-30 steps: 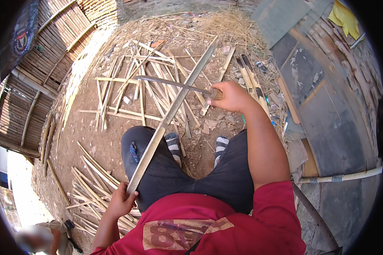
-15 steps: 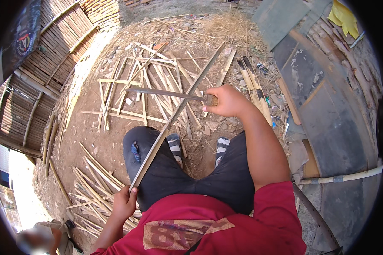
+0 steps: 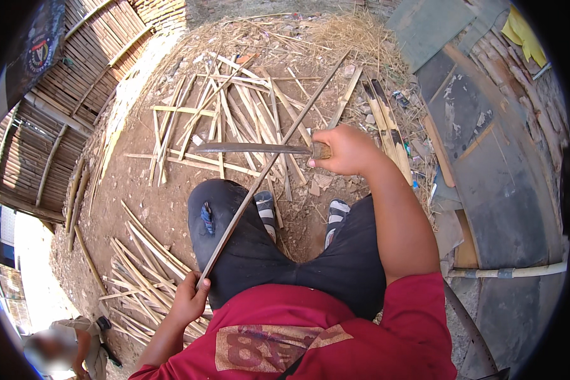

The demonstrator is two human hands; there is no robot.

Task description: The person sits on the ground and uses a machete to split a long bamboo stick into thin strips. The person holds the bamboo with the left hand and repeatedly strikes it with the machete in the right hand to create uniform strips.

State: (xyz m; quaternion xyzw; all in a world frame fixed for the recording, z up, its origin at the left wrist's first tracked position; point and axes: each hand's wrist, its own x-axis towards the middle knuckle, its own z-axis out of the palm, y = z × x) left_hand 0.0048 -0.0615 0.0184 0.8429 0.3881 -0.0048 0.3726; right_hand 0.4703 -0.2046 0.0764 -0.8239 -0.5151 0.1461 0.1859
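My left hand (image 3: 189, 300) is closed round the near end of a long, narrow bamboo strip (image 3: 242, 209). From there the strip slants across my left thigh, up and to the right, over the ground beyond my feet. In my right hand (image 3: 343, 151) is the short wooden handle of a machete (image 3: 247, 148), gripped between thumb and fingers. Its dark blade points left, almost level, and crosses the strip a little beyond my knees. Whether the edge bites into the strip cannot be made out.
Split bamboo strips (image 3: 218, 117) lie heaped on the dirt ahead, with another pile (image 3: 139, 272) by my left leg. Dark-marked bamboo pieces (image 3: 386, 130) lie at the right, beside large grey boards (image 3: 481, 171). Another person (image 3: 85, 345) is at the lower left.
The bamboo strip has turned and now shows a narrower side. The machete blade has swung slightly to lie more level. Both hands keep their grips; the whole view has shifted a little.
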